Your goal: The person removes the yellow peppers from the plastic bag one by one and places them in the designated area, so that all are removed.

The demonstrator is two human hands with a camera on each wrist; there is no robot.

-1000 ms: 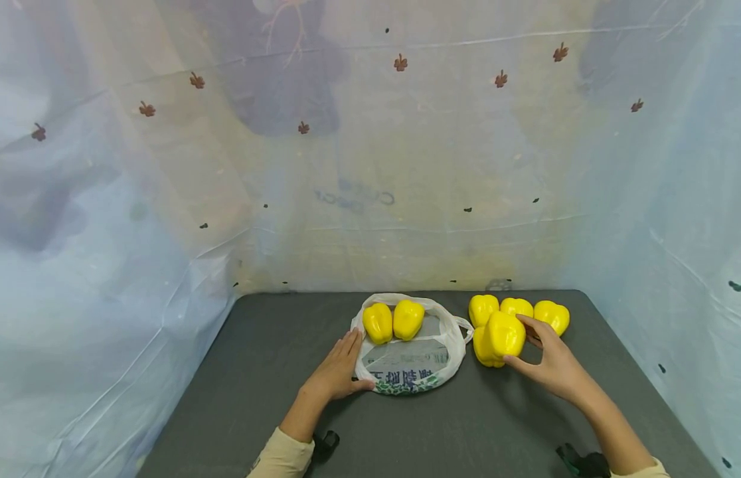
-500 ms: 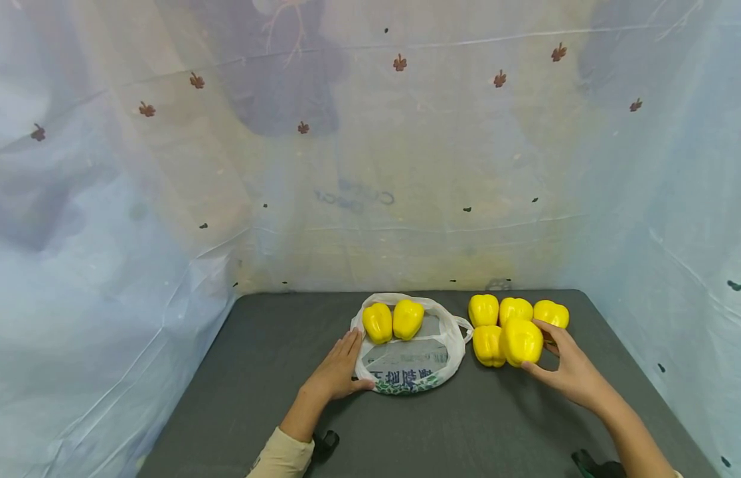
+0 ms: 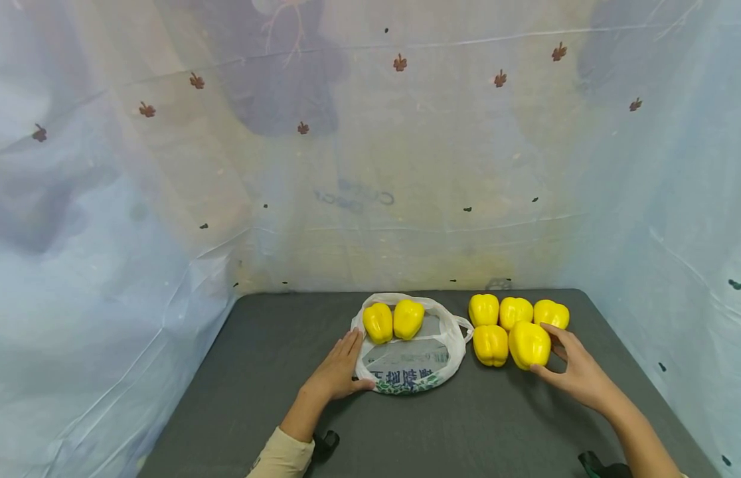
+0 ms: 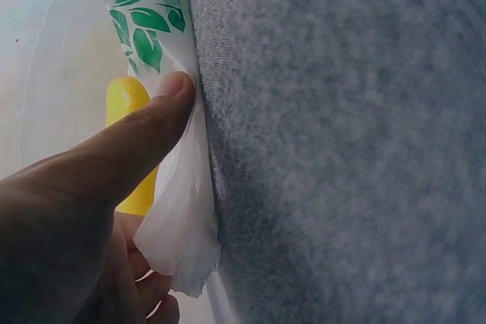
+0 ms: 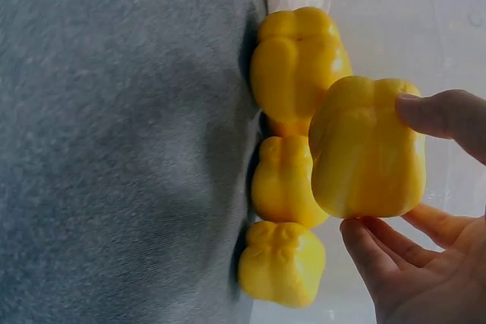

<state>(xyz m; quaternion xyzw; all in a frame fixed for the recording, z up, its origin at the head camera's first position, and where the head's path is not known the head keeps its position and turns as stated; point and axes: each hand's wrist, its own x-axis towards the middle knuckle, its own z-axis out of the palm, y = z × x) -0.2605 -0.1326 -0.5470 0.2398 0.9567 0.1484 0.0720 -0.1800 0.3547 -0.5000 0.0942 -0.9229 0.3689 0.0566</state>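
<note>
A white plastic bag (image 3: 459,362) with green leaf print lies with its mouth spread wide, two yellow bell peppers (image 3: 408,319) inside at the back. Along its left side rests my left hand (image 3: 336,372), fingers straight; the thumb (image 4: 156,123) presses the outside of the bag in the left wrist view. On the right, my right hand (image 3: 570,368) holds another yellow bell pepper (image 5: 368,149) between thumb and fingertips, raised above the table. Close behind and beside it, several more yellow bell peppers (image 3: 490,345) stand in two rows.
All of this is on a dark grey cloth-covered table (image 3: 418,438). A bag handle loop (image 3: 466,328) sticks out towards the peppers. Pale plastic sheeting (image 3: 358,166) with small leaf marks hangs behind the table and along both sides.
My right hand has moved right and slightly down with its bell pepper, from in front of the near pepper to beside it. The left hand and the bag stay put.
</note>
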